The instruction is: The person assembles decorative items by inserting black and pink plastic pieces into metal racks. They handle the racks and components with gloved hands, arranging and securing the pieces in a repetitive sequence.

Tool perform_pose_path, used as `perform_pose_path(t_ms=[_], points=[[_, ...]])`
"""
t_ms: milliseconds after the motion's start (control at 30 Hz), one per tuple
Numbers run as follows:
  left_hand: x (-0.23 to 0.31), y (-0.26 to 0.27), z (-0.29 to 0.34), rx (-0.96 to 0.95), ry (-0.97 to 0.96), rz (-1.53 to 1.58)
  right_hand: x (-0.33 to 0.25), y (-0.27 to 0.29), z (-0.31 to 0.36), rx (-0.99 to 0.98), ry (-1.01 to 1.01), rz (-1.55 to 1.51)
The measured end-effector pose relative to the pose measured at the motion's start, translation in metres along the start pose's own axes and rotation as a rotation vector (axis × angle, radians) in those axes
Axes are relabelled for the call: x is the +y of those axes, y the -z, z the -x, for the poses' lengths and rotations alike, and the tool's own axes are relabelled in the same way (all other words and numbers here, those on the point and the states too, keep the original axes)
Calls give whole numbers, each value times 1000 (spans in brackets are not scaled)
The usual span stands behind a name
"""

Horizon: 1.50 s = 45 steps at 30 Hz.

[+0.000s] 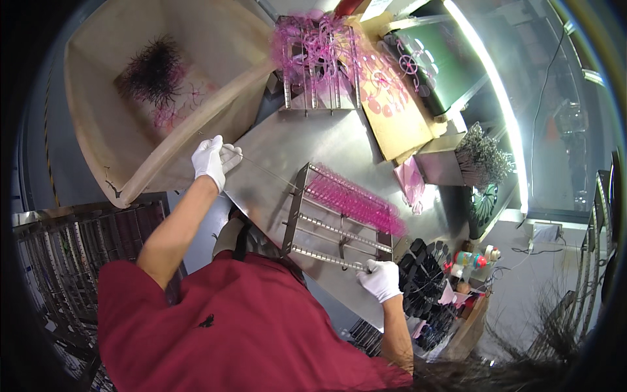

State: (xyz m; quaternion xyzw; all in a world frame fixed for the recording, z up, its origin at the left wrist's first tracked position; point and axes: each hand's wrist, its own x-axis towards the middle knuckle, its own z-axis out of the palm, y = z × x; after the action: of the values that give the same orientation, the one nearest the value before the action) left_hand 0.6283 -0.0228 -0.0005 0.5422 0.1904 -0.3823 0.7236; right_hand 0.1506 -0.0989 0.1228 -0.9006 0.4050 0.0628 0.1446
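My left hand [215, 160], in a white glove, is closed on a thin rod [268, 171] at the rim of the big bin. The rod runs toward the left end of a metal rack [339, 225] on the steel table. Whether it touches the rack, I cannot tell. A dense row of translucent pink plastic pieces [353, 199] fills the rack's far side. Its nearer notched bars hold none. My right hand [381, 281], also gloved, grips the right end of the nearest notched bar; the fingertips are partly hidden.
A large beige bin [98, 124] at left holds a dark tangled heap [155, 70] and pink scraps. Behind the rack stands another rack [320, 65] heaped with pink strips. Yellow cardboard [385, 124], a box of wire pieces [483, 157] and black parts [424, 274] line the right.
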Motion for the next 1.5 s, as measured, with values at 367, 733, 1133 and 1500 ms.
perform_pose_path(t_ms=[367, 733, 1133, 1500], points=[[-31, -16, 13, -183, 70, 78, 11, 27, -4, -110, -91, 55], [-117, -64, 68, -398, 254, -41, 1, 40, -20, -123, -75, 61], [-91, -49, 12, -437, -486, -964, -55, -42, -34, -58, -110, 7], [-81, -22, -8, -405, -544, -884, -47, -12, -84, 609, -133, -117]])
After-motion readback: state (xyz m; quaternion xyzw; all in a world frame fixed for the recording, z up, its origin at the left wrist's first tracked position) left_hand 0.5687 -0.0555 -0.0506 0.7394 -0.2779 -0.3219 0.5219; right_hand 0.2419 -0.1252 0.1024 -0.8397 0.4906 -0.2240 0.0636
